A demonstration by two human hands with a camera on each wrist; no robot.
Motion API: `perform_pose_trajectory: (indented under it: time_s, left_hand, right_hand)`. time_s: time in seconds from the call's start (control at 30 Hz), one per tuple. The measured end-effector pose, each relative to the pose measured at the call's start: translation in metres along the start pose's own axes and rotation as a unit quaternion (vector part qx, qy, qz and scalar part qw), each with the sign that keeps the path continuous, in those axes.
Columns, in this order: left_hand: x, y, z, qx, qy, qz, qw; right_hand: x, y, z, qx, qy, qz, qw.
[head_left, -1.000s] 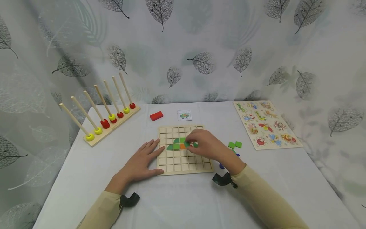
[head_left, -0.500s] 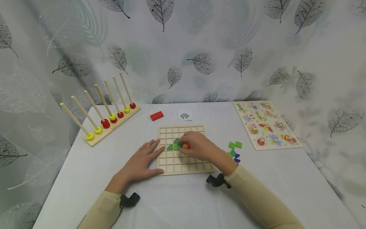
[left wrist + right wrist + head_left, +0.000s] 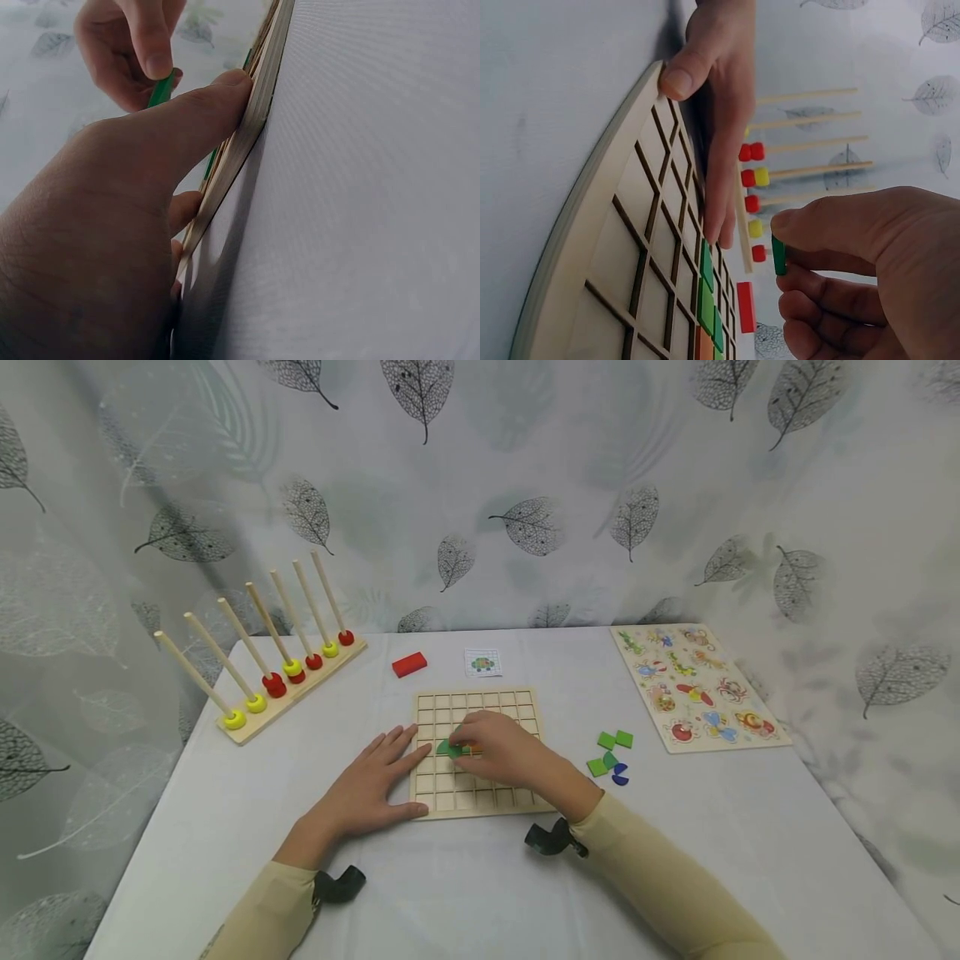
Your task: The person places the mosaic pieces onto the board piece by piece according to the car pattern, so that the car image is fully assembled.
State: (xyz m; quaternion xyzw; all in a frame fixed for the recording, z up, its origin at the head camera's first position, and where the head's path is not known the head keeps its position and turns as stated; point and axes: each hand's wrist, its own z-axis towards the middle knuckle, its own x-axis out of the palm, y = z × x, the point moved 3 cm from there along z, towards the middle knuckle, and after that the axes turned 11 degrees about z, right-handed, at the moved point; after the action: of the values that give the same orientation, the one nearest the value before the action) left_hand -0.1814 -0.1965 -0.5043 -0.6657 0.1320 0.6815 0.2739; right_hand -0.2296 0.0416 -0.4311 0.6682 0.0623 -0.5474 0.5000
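My right hand [image 3: 506, 747] pinches a small dark green piece [image 3: 779, 256] between thumb and index finger, above the wooden grid board [image 3: 480, 800]. The right wrist view shows this piece raised off the board and seen edge-on. A dark green tile [image 3: 706, 264], a light green tile [image 3: 706, 307] and an orange tile [image 3: 703, 345] lie in grid cells below; in the head view the right hand hides much of them. My left hand [image 3: 367, 789] rests flat with spread fingers at the board's left edge, its thumb [image 3: 225, 86] touching the rim.
Several loose green tiles [image 3: 606, 741] and blue pieces [image 3: 620, 775] lie right of the board. Behind it are a red block [image 3: 409, 664] and a turtle picture card [image 3: 483, 662]. A bead-peg stand [image 3: 307, 681] is back left, an insect puzzle [image 3: 697, 689] back right.
My right hand has moved left across the board with the green piece, from the right part of the coloured tiles to their left end. The left hand stays in place.
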Motion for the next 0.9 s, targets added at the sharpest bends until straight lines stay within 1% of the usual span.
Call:
perform_pose_trajectory:
  time_s: [0.17, 0.37, 0.6, 0.77, 0.9]
  left_hand:
    - [0.001, 0.0, -0.001, 0.0, 0.001, -0.004, 1.0]
    - [0.0, 0.002, -0.002, 0.003, -0.006, -0.001, 1.0]
    - [0.0, 0.001, -0.002, 0.009, -0.011, -0.008, 0.9999]
    - [0.001, 0.0, -0.001, 0.004, -0.008, -0.009, 0.9999]
    - [0.0, 0.001, 0.0, 0.001, -0.005, -0.006, 1.0]
  right_hand:
    - [0.004, 0.002, 0.007, 0.008, 0.001, -0.013, 0.9999]
    - [0.015, -0.001, 0.014, 0.021, 0.006, -0.007, 0.9997]
    - [0.026, -0.005, 0.017, 0.043, 0.02, -0.027, 0.9985]
    - [0.03, -0.007, 0.017, 0.046, 0.025, -0.039, 0.9979]
    - [0.032, -0.009, 0.017, 0.039, 0.025, -0.044, 0.9979]
